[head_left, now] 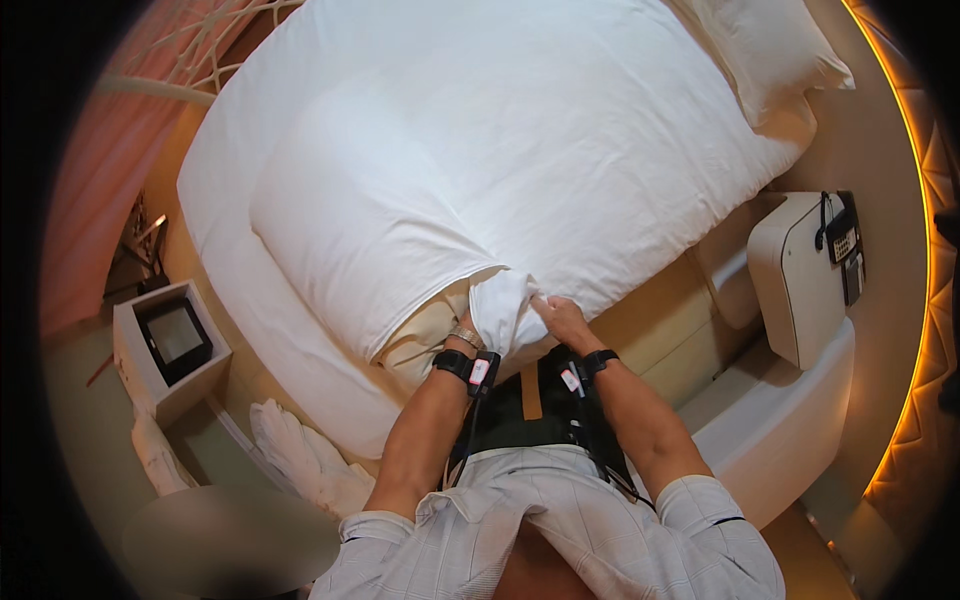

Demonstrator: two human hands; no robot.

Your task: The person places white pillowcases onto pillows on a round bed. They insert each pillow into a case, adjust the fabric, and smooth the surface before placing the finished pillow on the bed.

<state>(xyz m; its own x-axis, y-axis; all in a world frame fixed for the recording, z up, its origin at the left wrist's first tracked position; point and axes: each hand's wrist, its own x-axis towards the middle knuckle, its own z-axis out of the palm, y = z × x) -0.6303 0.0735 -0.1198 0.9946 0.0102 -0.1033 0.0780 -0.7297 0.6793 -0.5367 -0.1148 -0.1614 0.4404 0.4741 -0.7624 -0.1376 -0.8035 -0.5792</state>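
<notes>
A white pillowcase (340,235) lies over a beige pillow (425,330) at the near side of the bed, its mouth facing me. Beige filling shows at that opening. My left hand (466,322) reaches in at the mouth beside the filling; its fingers are hidden under a bunched white flap of the case. On the flap's other side, my right hand (562,318) is closed, pinching the gathered cloth edge. Both wrists carry black straps with small devices.
The white-covered bed (560,130) fills the middle, with another white pillow (770,50) at far right. On the right, a rounded bedside cabinet (790,280) stands near a black telephone (840,235). A white box-shaped stand (180,395) and crumpled white cloth (305,455) are at left.
</notes>
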